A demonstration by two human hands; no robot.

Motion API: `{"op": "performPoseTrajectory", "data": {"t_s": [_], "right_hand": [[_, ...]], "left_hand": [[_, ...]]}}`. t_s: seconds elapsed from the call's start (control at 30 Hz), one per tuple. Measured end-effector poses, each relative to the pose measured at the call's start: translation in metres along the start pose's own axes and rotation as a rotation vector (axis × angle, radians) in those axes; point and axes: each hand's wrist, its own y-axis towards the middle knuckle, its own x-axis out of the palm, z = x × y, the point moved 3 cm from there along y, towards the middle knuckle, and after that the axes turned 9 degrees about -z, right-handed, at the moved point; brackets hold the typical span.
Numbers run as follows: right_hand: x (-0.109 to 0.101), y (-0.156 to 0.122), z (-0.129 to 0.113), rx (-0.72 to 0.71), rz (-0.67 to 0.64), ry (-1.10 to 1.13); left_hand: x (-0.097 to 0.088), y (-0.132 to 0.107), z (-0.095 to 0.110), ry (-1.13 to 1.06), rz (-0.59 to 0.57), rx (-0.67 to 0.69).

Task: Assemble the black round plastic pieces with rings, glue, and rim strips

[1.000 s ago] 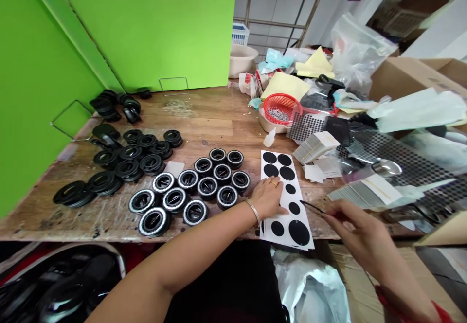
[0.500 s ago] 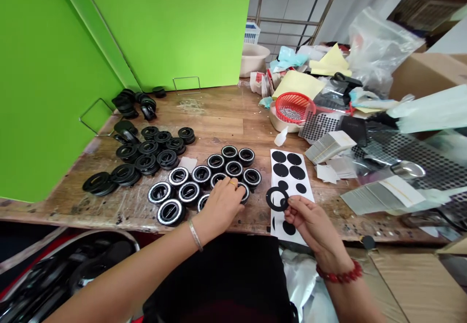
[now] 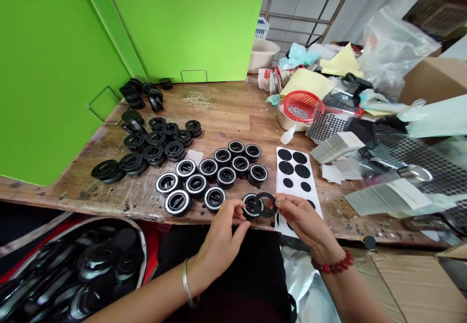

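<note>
My right hand (image 3: 304, 223) pinches a flat black ring (image 3: 268, 213) by its right edge. The ring hangs over part of a round black piece with a silvery white rim (image 3: 248, 212) near the table's front edge; whether they touch, I cannot tell. Just left of that piece is my left hand (image 3: 222, 240), its thumb and index finger apart and nothing visible between them. Several similar white-rimmed round pieces (image 3: 196, 185) stand grouped to the left. Partly beneath my right hand lies a white sheet (image 3: 296, 189) with black round stickers.
Several stacked black rings (image 3: 155, 154) sit farther left on the wooden table (image 3: 233, 118). A red basket (image 3: 303, 105) of small metal parts stands behind the sheet. Card stacks (image 3: 386, 199) and plastic wrapping crowd the right. A bin of black parts (image 3: 98, 260) is below at left.
A white-rimmed piece now stands apart at the front edge, nearer my right hand. My left hand has drawn back from the group with fingers parted. The black ring has moved left over that piece.
</note>
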Motion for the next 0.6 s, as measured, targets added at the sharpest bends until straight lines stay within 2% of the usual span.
{"op": "performPoseTrajectory", "data": {"t_s": [0.07,0.13,0.27,0.47,0.6], "right_hand": [[0.006,0.007,0.0,0.009,-0.02,-0.021],[0.011,0.013,-0.001,0.034,-0.036,-0.031],[0.019,0.018,0.0,0.071,-0.082,-0.028],[0.02,0.016,0.01,0.075,-0.041,-0.001],[0.02,0.016,0.011,0.075,-0.043,0.018]], "left_hand": [[0.008,-0.008,-0.006,-0.321,0.018,-0.158],[0.015,-0.011,-0.01,-0.58,0.043,-0.261],[0.019,-0.004,-0.014,-0.896,0.149,-0.331],[0.023,0.006,-0.021,-1.007,0.289,-0.37],[0.023,0.007,-0.02,-0.999,0.284,-0.401]]}}
